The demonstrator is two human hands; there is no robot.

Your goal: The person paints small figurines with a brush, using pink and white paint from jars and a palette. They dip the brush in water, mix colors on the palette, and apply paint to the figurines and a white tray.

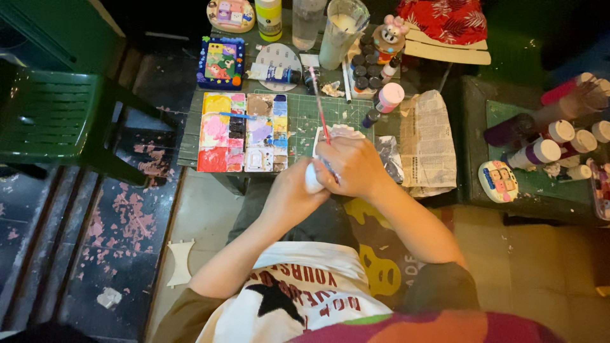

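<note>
My left hand [289, 197] is wrapped around a small white object [312, 181], most of it hidden by my fingers. My right hand [352, 166] grips a thin red-handled paintbrush [319, 111] that slants up and to the left, its tip down at the white object. Both hands meet above my lap, at the near edge of a small table covered by a green cutting mat [305, 117]. A paint palette [243, 132] with many coloured wells lies on the mat to the left of my hands. A white moulded piece [340, 132] lies just beyond my right hand.
On the table's far side stand a cup of cloudy water [340, 32], several small paint pots [367, 70], a paint tube [276, 74] and painted figurines [221, 61]. Crumpled newspaper [429, 143] lies to the right. Paint bottles [546, 149] rest on a side table. A green plastic chair [51, 108] stands left.
</note>
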